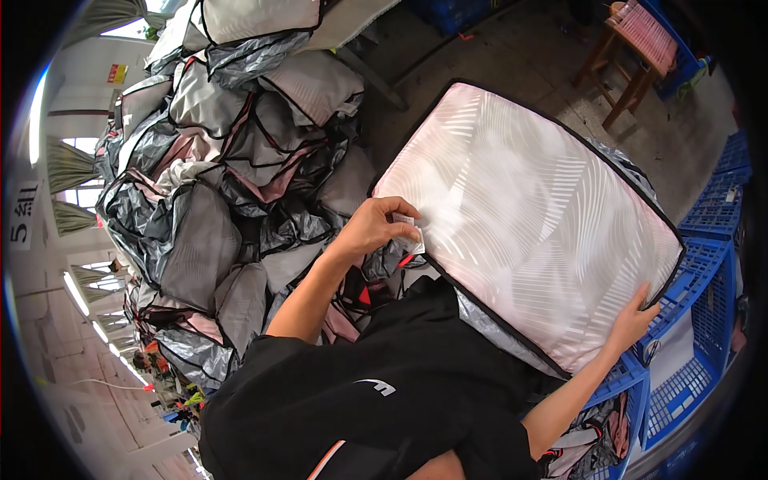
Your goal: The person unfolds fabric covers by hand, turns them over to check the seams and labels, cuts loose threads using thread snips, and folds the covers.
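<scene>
A large rectangular fabric panel, pale pink and white with wavy lines and black edging, lies tilted in front of my body. My left hand is closed at its left edge, thumb and fingers pinching a small white label. At the lower right corner of the panel, my right hand has its fingers wrapped over the black edge. Silvery lining shows under the panel's near edge.
To the left rises a big pile of grey, silver and pink sewn pieces. Blue plastic crates stand at the right, one with fabric inside. A wooden stool with a pink striped top is at the upper right.
</scene>
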Demonstrator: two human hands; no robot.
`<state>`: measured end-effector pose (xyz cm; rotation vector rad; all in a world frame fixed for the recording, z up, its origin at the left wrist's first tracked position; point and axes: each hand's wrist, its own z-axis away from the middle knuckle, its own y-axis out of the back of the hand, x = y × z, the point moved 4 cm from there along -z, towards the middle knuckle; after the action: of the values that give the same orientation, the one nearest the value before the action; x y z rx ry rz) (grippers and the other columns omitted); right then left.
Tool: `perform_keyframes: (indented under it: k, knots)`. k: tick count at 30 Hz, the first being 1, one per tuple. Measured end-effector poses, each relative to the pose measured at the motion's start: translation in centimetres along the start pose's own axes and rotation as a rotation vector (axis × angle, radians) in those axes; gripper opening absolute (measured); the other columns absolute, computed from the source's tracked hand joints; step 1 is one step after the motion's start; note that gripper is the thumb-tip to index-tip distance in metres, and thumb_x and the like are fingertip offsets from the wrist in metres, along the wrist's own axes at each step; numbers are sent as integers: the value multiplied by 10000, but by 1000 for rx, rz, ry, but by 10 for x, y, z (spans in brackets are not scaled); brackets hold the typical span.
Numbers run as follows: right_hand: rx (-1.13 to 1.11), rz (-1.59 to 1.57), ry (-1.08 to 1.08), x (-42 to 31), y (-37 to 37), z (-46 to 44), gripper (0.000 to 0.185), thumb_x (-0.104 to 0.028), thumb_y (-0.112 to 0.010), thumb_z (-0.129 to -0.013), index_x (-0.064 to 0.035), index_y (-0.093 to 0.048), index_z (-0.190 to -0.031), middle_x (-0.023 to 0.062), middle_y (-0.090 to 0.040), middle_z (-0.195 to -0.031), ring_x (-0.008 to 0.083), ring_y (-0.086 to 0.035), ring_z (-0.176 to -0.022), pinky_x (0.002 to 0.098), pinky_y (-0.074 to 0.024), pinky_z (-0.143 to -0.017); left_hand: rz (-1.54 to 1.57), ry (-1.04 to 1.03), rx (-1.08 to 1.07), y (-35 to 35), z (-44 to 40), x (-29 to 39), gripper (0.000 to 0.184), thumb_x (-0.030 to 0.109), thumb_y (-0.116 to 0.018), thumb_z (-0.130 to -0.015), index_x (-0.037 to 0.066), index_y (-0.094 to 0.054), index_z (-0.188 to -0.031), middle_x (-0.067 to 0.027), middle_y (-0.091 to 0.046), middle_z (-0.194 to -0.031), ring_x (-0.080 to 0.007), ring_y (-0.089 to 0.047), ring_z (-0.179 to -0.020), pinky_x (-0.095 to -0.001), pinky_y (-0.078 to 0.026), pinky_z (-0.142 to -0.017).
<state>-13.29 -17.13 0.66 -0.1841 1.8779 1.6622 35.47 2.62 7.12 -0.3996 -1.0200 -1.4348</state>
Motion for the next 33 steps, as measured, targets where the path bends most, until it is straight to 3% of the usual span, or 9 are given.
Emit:
perform_keyframes:
  k: [9, 16, 18, 28, 30, 33]
  knots:
    - [-29, -14, -22, 1, -1, 0, 839, -651, -458, -970, 56, -424, -1422, 290, -537, -1382, 460, -535, -1238, 466, -447, -1004, 206, -34, -41, 4, 1, -3, 338, -39, -739, -822, -45, -681, -1154, -65, -737, -874, -101, -686, -802, -238, -545, -753]
    - [-61, 11, -52, 2, -1, -2, 860, -669, -440, -966, 67, -430, -1410, 306, -551, -1353, 467, -546, -1221, 475, -453, -992, 226, 7, -41, 4, -1, -5, 351, -64, -711, -823, -58, -662, -1171, -70, -739, -909, -102, -688, -814, -234, -544, -774]
    - [-38, 24, -34, 4, -1, -2, 801, -645, -450, -976, 38, -462, -1395, 272, -596, -1311, 440, -586, -1182, 465, -494, -952, 231, 18, -27, 4, -2, -5, 343, -59, -712, -824, -55, -665, -1164, -70, -739, -930, -101, -688, -834, -231, -543, -784]
    - [-22, 5, -9, 7, -5, -3, 807, -637, -460, -976, 51, -447, -1398, 303, -597, -1284, 461, -590, -1159, 476, -491, -943, 251, 46, -58, 4, -5, -5, 333, -1, -730, -839, -45, -670, -1163, -68, -732, -964, -107, -679, -879, -240, -536, -800]
    - [-3, 71, -10, 21, -10, -7, 784, -617, -475, -979, 67, -456, -1362, 323, -612, -1233, 483, -599, -1120, 486, -488, -925, 43, 13, -71, 6, -3, 4, 300, 7, -689, -864, -29, -681, -1161, -62, -712, -1030, -96, -645, -923, -252, -519, -830]
    - [-18, 6, 15, 14, -7, -2, 671, -566, -507, -986, 35, -476, -1282, 341, -635, -1118, 517, -605, -1043, 510, -490, -863, 35, -17, -121, 8, -6, -6, 323, 63, -655, -871, -18, -677, -1183, -53, -694, -1063, -116, -623, -949, -273, -505, -859]
